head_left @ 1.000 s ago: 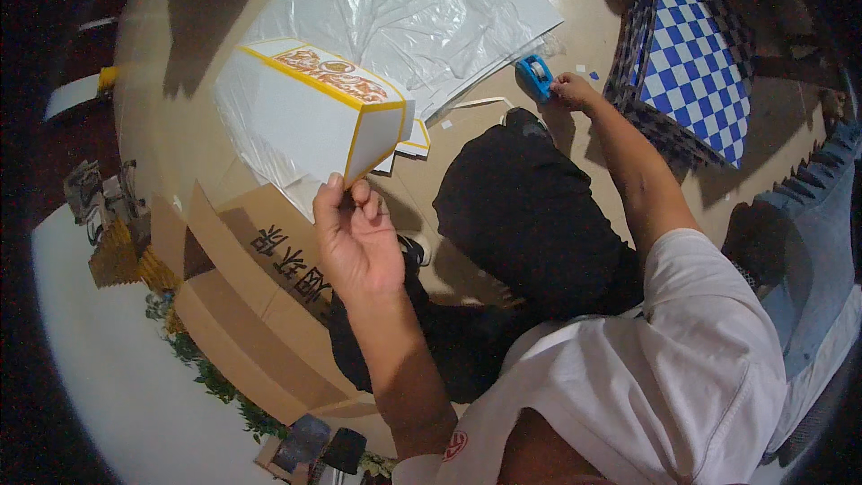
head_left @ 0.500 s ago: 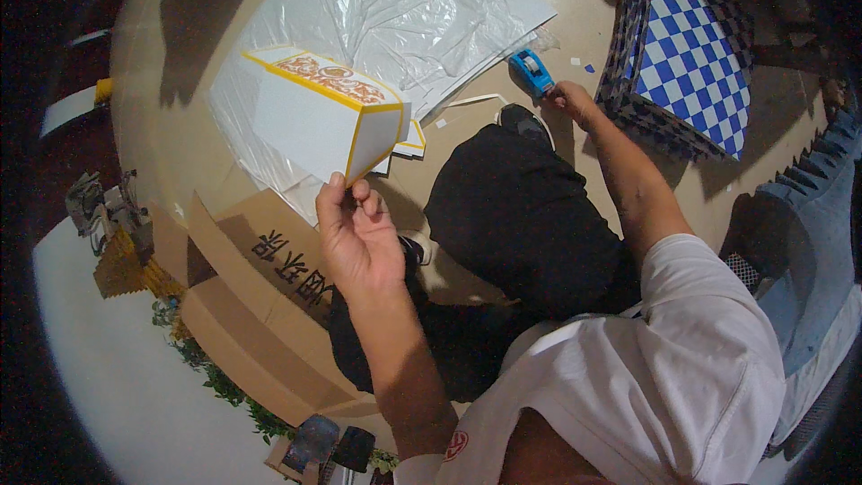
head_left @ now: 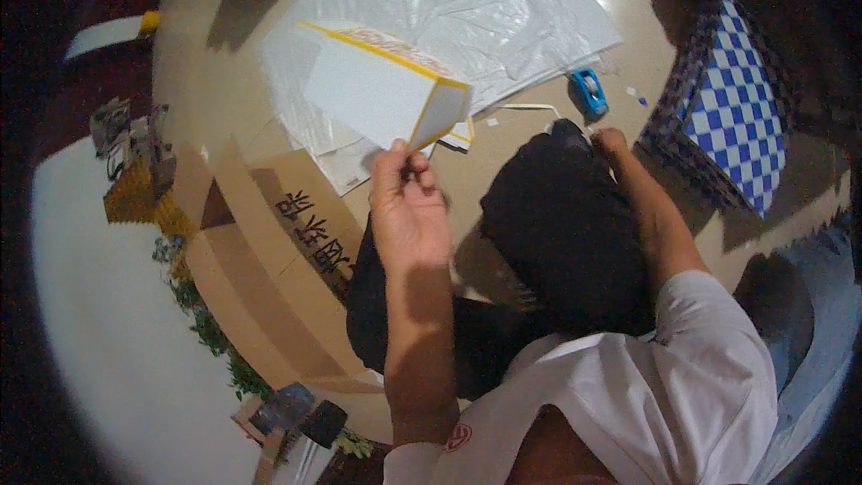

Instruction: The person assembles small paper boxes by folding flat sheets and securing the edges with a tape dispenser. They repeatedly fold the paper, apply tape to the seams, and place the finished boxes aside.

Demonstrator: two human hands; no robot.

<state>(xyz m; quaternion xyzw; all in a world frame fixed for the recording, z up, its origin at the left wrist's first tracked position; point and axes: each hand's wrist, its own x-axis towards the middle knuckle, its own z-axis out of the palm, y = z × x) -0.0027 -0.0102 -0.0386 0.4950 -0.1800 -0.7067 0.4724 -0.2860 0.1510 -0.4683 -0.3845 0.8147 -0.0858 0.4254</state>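
My left hand (head_left: 409,207) pinches the lower corner of a folded white paper box (head_left: 368,94) with yellow edges and a reddish printed panel, holding it up over the floor. Its open side cannot be made out from here. To the right, my right hand (head_left: 611,142) is closed beside my dark-trousered knee; whatever its fingers hold, if anything, is too small to make out. Just beyond those fingers stands a blue tape dispenser (head_left: 588,92), apart from the hand. Behind the box, more yellow-edged white card (head_left: 460,134) shows partly.
Clear plastic film (head_left: 512,9) covers white sheets on the floor ahead. A stack of blue-and-white checkered card pieces (head_left: 736,117) stands at the right. An opened cardboard box (head_left: 260,296) lies left of my legs, with green foliage (head_left: 215,332) along it. Small paper scraps (head_left: 632,91) lie near the dispenser.
My right hand has let go of the tape dispenser and drawn back toward my knee. My left hand still holds the paper box, now tipped slightly. The whole view has shifted.
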